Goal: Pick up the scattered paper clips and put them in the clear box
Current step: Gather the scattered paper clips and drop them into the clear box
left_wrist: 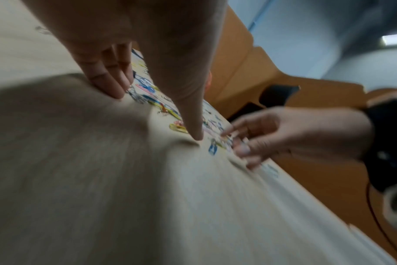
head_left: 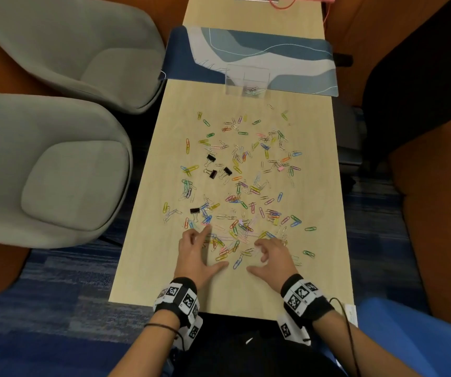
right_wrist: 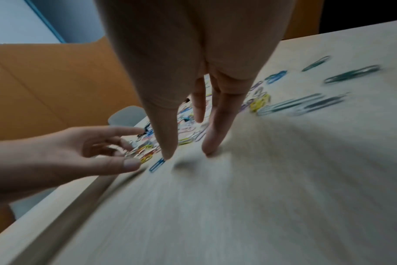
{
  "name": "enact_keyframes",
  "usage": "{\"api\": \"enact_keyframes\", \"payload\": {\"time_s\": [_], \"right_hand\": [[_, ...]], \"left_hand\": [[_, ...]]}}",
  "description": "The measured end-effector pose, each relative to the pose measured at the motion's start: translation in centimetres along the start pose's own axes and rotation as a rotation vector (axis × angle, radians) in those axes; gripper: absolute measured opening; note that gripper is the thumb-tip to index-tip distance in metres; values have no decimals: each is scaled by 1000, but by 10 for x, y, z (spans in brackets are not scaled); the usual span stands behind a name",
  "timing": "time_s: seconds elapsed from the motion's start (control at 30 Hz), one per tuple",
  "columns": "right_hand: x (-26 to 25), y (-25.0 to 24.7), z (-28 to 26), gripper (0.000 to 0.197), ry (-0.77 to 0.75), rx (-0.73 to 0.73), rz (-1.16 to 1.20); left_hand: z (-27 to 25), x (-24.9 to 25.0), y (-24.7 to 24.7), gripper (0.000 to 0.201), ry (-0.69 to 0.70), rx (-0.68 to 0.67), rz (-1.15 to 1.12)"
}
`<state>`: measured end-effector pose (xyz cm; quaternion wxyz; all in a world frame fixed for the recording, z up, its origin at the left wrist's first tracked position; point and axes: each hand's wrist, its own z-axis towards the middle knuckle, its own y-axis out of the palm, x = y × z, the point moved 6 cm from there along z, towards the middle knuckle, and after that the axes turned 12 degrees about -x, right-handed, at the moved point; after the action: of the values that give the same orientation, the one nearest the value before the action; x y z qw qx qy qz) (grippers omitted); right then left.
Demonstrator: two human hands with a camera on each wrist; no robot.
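Note:
Many coloured paper clips [head_left: 242, 172] lie scattered over the light wooden table [head_left: 142, 281]. The clear box [head_left: 234, 80] stands at the far end, with a few clips at its bottom. My left hand [head_left: 213, 246] and right hand [head_left: 254, 255] rest on the near part of the table, thumbs spread toward each other. Their fingertips touch the wood on either side of a small heap of clips [head_left: 229, 247]. A blue clip [right_wrist: 157, 165] lies beside my right thumb. Neither hand holds anything. Both wrist views are blurred.
Several black binder clips [head_left: 211, 158] lie among the paper clips. A blue patterned mat [head_left: 273, 55] sits under the box's far side. Two grey armchairs [head_left: 55, 172] stand close along the table's left edge. Bare wood lies between my wrists and the near edge.

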<state>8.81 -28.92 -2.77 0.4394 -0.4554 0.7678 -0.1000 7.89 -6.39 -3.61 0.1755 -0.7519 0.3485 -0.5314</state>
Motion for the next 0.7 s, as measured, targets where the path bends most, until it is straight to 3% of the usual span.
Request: {"api": "enact_keyframes", "payload": {"time_s": [0.07,0.13,0.27,0.37,0.53,0.7], "right_hand": [[-12,9,6,71,-51,31,-69],[-23,15,9,76,-87,48,-152],[-39,24,13,65,-108,39,-326],[-45,27,17,46,-137,36,-353],[-50,26,26,15,-120,18,-435],[-64,31,31,31,-55,2,-472]], "left_hand": [[4,3,6,87,25,-54,94],[8,7,8,68,54,-48,160],[13,9,2,36,108,28,197],[17,9,-8,20,134,59,191],[22,9,-15,14,144,15,182],[27,5,-29,15,72,47,74]]}}
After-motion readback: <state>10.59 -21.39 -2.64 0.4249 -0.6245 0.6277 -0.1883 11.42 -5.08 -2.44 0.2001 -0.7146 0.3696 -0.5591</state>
